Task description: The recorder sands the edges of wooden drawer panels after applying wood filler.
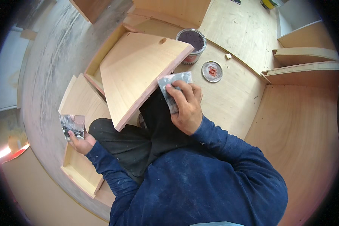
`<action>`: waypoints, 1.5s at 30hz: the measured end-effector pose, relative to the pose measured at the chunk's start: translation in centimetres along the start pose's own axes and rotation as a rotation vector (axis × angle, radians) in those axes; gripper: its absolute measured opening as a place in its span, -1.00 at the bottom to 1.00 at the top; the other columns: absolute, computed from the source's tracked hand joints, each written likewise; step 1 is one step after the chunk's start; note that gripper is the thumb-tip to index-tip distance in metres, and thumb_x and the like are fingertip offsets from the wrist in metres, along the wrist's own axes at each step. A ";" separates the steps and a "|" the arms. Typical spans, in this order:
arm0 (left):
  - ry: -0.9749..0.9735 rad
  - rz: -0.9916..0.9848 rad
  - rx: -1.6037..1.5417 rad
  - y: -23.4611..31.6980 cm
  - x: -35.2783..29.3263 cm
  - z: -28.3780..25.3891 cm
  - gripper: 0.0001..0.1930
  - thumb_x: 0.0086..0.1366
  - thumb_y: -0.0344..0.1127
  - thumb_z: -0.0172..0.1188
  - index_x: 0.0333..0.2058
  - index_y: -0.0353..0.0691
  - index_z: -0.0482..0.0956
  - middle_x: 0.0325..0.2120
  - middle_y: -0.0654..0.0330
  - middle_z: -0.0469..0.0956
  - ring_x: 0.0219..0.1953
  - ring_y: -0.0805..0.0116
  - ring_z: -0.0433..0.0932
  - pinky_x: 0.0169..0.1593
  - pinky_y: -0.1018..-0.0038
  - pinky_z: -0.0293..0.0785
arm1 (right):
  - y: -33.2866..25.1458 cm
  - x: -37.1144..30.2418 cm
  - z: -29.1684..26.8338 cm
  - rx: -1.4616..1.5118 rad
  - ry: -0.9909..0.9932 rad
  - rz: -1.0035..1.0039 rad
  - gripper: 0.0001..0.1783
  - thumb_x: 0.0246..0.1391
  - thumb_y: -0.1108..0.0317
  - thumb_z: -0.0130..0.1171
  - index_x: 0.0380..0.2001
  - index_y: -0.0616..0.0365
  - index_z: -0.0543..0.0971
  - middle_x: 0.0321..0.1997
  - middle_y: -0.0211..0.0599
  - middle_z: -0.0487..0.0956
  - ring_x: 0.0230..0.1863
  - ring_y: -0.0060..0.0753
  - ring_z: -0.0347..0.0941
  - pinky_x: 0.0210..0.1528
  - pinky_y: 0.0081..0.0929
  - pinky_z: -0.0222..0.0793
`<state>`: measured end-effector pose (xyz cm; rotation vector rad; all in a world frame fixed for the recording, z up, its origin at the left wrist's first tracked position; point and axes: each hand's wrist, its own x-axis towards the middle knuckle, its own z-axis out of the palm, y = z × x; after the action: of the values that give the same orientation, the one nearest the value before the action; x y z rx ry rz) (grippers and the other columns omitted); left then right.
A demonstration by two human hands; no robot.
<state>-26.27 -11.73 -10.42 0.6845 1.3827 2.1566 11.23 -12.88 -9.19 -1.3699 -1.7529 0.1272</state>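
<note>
My right hand (pixel 189 109) grips a flat grey putty scraper (pixel 168 94), its upper corner at the pinkish edge of a pale wooden panel (pixel 139 67). The panel rests tilted by my knees, with a dark round hole (pixel 162 41) near its far corner. Off to the left, my left hand (pixel 81 143) holds a smeared metal filler plate (pixel 72 126), thumb on its face. A lump of pinkish filler (pixel 79 119) sits at the plate's upper right. Beyond the panel stands an open can (pixel 192 45) with dark contents, and its likely lid (pixel 212 71) lies beside it.
Curved wooden pieces (pixel 305 56) stand at the far right above a large plywood panel (pixel 293 132). Shallow wooden frames (pixel 83 171) lie at the left, beside grey flooring (pixel 45 83). A small wood block (pixel 228 56) lies near the can. A yellow container (pixel 268 4) is farther off.
</note>
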 end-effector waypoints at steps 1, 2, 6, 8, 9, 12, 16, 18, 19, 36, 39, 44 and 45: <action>0.010 -0.021 0.000 0.2 -0.1 0.3 -0.53 0.33 -0.32 0.13 0.18 -0.33 0.38 0.08 -0.03 0.47 0.08 0.07 0.48 0.04 0.16 0.48 | -0.1 -0.1 -0.4 0.091 -0.046 0.061 -0.38 -0.26 0.71 0.24 0.00 0.14 0.53 0.08 -0.11 0.46 0.09 0.08 0.31 0.19 -0.13 0.25; -0.008 -0.003 0.010 0.4 -0.2 0.5 -0.53 0.33 -0.32 0.13 0.18 -0.33 0.38 0.08 -0.03 0.47 0.08 0.07 0.48 0.04 0.16 0.48 | 0.0 0.0 -0.8 0.076 -0.093 0.109 -0.38 -0.26 0.71 0.24 0.00 0.14 0.53 0.08 -0.11 0.46 0.09 0.08 0.31 0.19 -0.13 0.25; -0.015 -0.025 -0.014 0.3 -0.1 0.4 -0.55 0.33 -0.31 0.14 0.16 -0.33 0.40 0.06 -0.03 0.49 0.07 0.08 0.50 0.02 0.17 0.48 | 3.0 1.8 -2.7 -0.136 0.078 0.164 -0.37 -0.10 0.66 0.22 0.13 0.13 0.47 0.10 -0.02 0.44 0.12 0.12 0.30 0.22 -0.13 0.23; 0.001 -0.005 -0.014 -0.2 0.2 -0.2 -0.56 0.33 -0.32 0.14 0.15 -0.34 0.41 0.05 -0.02 0.50 0.06 0.08 0.51 0.02 0.17 0.48 | 4.1 2.7 -3.2 -0.176 0.102 0.256 -0.40 -0.06 0.66 0.20 0.13 0.12 0.48 0.12 -0.04 0.44 0.11 0.10 0.31 0.22 -0.14 0.23; 0.019 -0.003 -0.021 -0.5 0.4 -0.6 -0.56 0.34 -0.31 0.14 0.14 -0.35 0.42 0.04 -0.02 0.51 0.04 0.08 0.52 0.01 0.18 0.49 | 4.4 3.0 -3.2 -0.175 0.098 0.247 -0.40 -0.06 0.66 0.20 0.13 0.12 0.48 0.12 -0.04 0.44 0.11 0.10 0.31 0.22 -0.14 0.23; 0.036 0.010 -0.051 -1.4 0.9 -1.8 -0.56 0.34 -0.31 0.15 0.14 -0.37 0.43 0.03 -0.01 0.52 0.02 0.08 0.53 0.01 0.19 0.50 | 3.9 3.1 -2.8 -0.182 0.071 0.260 -0.40 -0.10 0.68 0.16 0.11 0.13 0.50 0.10 -0.05 0.45 0.09 0.10 0.31 0.21 -0.14 0.23; 0.035 0.077 0.103 -2.1 1.2 -2.1 -0.57 0.34 -0.32 0.16 0.14 -0.36 0.42 0.03 -0.03 0.52 0.04 0.07 0.54 0.06 0.18 0.52 | -0.3 1.6 -2.2 -0.076 -0.120 0.189 -0.35 -0.23 0.75 0.09 0.05 0.16 0.53 0.07 -0.04 0.47 0.07 0.14 0.32 0.19 -0.11 0.27; 0.057 0.021 0.136 -1.8 0.6 -1.7 -0.58 0.35 -0.34 0.15 0.15 -0.35 0.41 0.04 -0.03 0.52 0.05 0.07 0.54 0.08 0.18 0.53 | -2.4 1.4 -3.5 0.043 -0.328 0.183 -0.38 -0.19 0.74 0.10 0.05 0.16 0.53 0.07 -0.03 0.47 0.08 0.13 0.34 0.21 -0.13 0.27; 0.029 0.017 0.060 -1.2 0.1 -1.3 -0.58 0.36 -0.34 0.14 0.15 -0.34 0.41 0.04 -0.02 0.53 0.05 0.07 0.55 0.09 0.18 0.54 | -3.4 1.6 -4.4 0.125 -0.300 0.108 -0.40 -0.17 0.74 0.10 0.05 0.18 0.53 0.08 -0.02 0.46 0.11 0.11 0.34 0.22 -0.16 0.26; -0.031 -0.222 -0.299 12.0 -9.3 6.5 -0.77 0.43 -0.42 -0.04 -0.01 -0.37 0.42 -0.09 0.08 0.57 -0.08 0.29 0.60 0.03 0.31 0.54 | -15.9 8.2 2.7 0.593 -0.436 -0.546 -0.29 -0.38 0.84 -0.02 -0.01 0.21 0.55 0.11 -0.02 0.45 0.17 0.11 0.37 0.24 -0.19 0.28; 0.125 -0.143 -0.237 12.5 -9.4 5.4 -0.79 0.43 -0.43 -0.02 -0.01 -0.30 0.43 -0.12 0.15 0.56 -0.09 0.43 0.53 0.05 0.43 0.47 | -16.3 7.9 3.1 0.574 -0.457 -0.571 -0.30 -0.39 0.82 -0.02 -0.03 0.20 0.56 0.09 -0.03 0.46 0.17 0.12 0.36 0.23 -0.15 0.29; 0.237 0.102 -0.301 13.4 -8.4 3.2 -0.78 0.40 -0.42 0.07 -0.02 -0.31 0.43 -0.12 0.15 0.54 -0.10 0.45 0.50 0.02 0.46 0.44 | -16.6 8.4 3.1 0.335 -0.485 -0.581 -0.30 -0.40 0.79 -0.04 -0.04 0.20 0.57 0.07 -0.03 0.47 0.14 0.13 0.37 0.20 -0.11 0.32; 0.302 0.205 -0.220 13.4 -7.9 2.8 -0.77 0.41 -0.40 0.08 0.00 -0.32 0.41 -0.12 0.16 0.53 -0.10 0.45 0.49 0.02 0.46 0.43 | -16.9 8.3 3.0 0.368 -0.409 -0.584 -0.30 -0.42 0.78 -0.04 -0.05 0.21 0.58 0.06 -0.03 0.47 0.13 0.13 0.37 0.19 -0.11 0.33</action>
<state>-20.18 -19.82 1.77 0.4456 1.2334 2.6146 -3.19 -11.29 3.15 -0.5570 -2.2625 0.4043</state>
